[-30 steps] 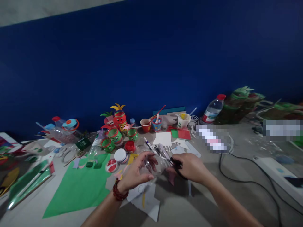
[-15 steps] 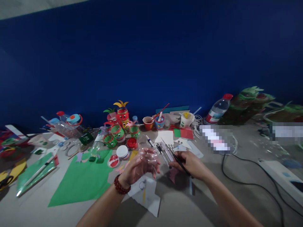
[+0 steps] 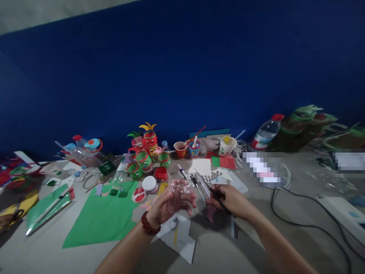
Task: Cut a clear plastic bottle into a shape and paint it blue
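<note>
My left hand (image 3: pixel 168 205) is curled under a clear plastic bottle bottom (image 3: pixel 180 189) and holds it up above the table, open side up. My right hand (image 3: pixel 232 201) is closed round black-handled scissors (image 3: pixel 212 192), their thin blades pointing up and left toward the clear piece. A bead bracelet sits on my left wrist. Below my hands lie white paper scraps (image 3: pixel 178 238). A large green paper sheet (image 3: pixel 101 219) lies to the left of my left hand.
Decorated red and green pineapple-face cups (image 3: pixel 146 152) stand at the back, with paint cups and brushes (image 3: pixel 194 146). A water bottle (image 3: pixel 266 133) stands at back right. A black cable (image 3: pixel 299 213) and a white power strip (image 3: pixel 342 215) lie to the right. Green foil rolls (image 3: pixel 47 209) lie at left.
My left hand has turned the clear bottle piece from lying sideways to open side up and lifted it slightly. The scissors have drawn away from it. The view shifted slightly.
</note>
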`<move>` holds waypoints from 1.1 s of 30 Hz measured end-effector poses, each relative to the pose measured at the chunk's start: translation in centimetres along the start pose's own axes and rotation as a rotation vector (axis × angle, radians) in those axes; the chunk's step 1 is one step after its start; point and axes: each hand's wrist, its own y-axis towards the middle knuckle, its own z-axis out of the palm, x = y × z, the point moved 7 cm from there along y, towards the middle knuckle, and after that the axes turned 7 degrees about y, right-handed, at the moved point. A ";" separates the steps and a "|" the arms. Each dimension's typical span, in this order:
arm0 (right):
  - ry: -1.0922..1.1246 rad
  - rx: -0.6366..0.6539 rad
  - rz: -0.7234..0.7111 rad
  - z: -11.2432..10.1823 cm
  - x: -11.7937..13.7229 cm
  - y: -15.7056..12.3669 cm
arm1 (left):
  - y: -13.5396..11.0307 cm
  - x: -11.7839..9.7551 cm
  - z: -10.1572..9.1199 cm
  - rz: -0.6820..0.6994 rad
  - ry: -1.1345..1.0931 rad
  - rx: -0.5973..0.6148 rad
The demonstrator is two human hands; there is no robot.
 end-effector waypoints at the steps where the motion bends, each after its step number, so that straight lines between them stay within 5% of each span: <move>1: 0.000 0.005 0.004 0.1 -0.1 0.0 | 0.0 -0.2 0.1 0.016 0.025 0.000; 8: 0.019 0.060 0.038 0.7 -0.8 0.2 | 0.4 -1.8 -0.3 0.216 0.302 -0.195; 15: 0.063 0.100 0.014 1.1 -0.5 0.2 | -0.4 -2.2 -2.0 0.235 0.766 -0.489; 27: 0.110 0.109 0.042 1.1 -0.7 0.2 | -1.3 -2.8 -2.4 0.296 1.077 -0.567; 33: 0.094 0.116 0.063 1.0 -0.5 -0.1 | -1.1 -2.8 -1.7 0.317 1.024 -0.542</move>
